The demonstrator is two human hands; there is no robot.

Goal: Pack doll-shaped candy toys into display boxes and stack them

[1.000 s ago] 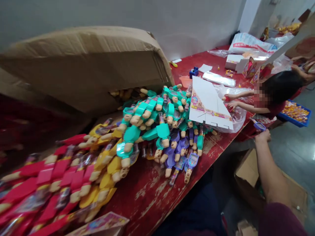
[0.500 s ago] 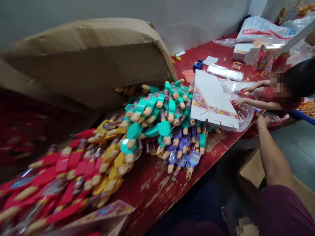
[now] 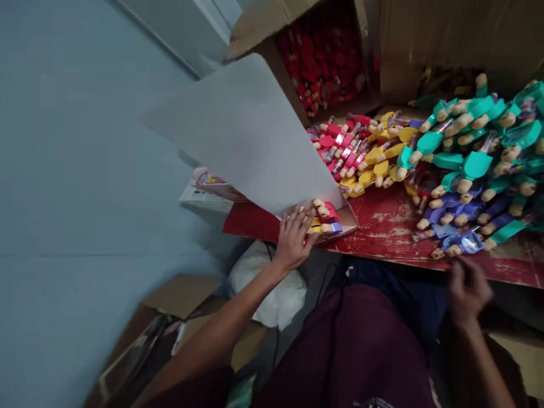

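Since before, my view is swinging left; left hand is resting, grip open, on the box at the table's near edge. Right hand is blurring, grip unclear. I am judging a flat press safest.

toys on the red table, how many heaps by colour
red plastic toy heap: 1
yellow plastic toy heap: 1
teal plastic toy heap: 1
purple plastic toy heap: 1
total: 4
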